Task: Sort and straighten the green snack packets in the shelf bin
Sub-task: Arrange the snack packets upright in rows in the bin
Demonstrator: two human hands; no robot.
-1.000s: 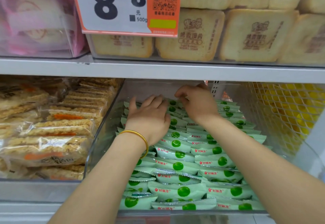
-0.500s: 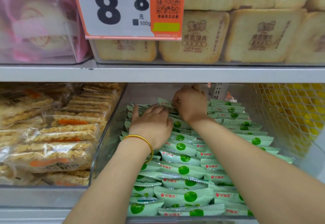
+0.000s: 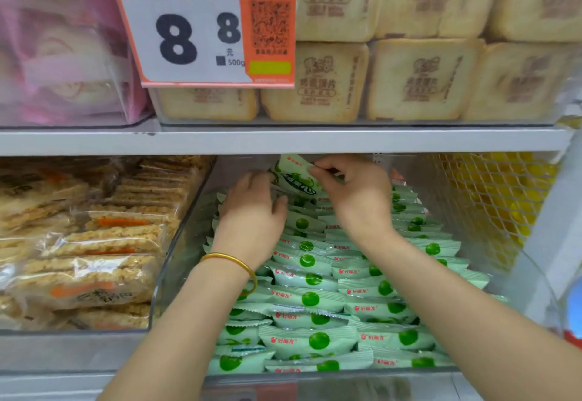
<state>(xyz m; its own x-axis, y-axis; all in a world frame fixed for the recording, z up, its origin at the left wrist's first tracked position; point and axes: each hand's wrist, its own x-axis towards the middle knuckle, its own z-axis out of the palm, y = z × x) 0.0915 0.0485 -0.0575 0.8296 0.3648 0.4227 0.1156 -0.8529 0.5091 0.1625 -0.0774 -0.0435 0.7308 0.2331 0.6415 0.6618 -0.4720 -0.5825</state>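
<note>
A clear plastic shelf bin (image 3: pixel 184 221) holds several pale green snack packets (image 3: pixel 310 298) with green dots, lying in overlapping rows. At the back of the bin my right hand (image 3: pixel 356 192) pinches one green packet (image 3: pixel 294 177) and holds it raised and tilted above the rows. My left hand (image 3: pixel 252 214) reaches in beside it, thumb spread, fingers lying on the back packets and touching the raised packet's left edge. A gold bangle (image 3: pixel 231 263) circles my left wrist.
Left of the bin lie stacked clear packs of rice crackers (image 3: pixel 94 243). A bin with a yellow mesh pattern (image 3: pixel 491 208) stands on the right. The shelf board (image 3: pixel 283 139) hangs low over the bin, carrying toast-like packs (image 3: pixel 419 79) and an orange price tag (image 3: pixel 204 25).
My right hand has lifted one green packet up from the back rows and tilted it. My left hand has moved farther back toward it. The camera has moved closer.
</note>
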